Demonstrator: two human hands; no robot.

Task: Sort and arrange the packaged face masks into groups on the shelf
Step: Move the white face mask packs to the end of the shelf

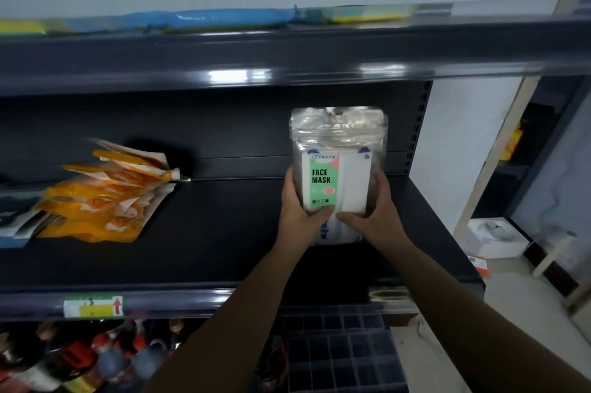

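A clear packet of face masks (339,168) with a green and white "FACE MASK" label stands upright on the dark middle shelf (224,226), toward its right end. My left hand (299,200) grips its left edge and my right hand (375,207) grips its right edge, thumbs on the front. More white and blue packets (332,232) lie flat beneath it, partly hidden by my hands. A loose pile of orange packets (105,197) lies at the shelf's left.
The shelf above carries blue packets (217,18) and yellow packets (367,15). Bottles (80,357) stand on the shelf below, left. A dark divider tray (345,354) sits below right. White boxes (495,237) lie on the floor to the right.
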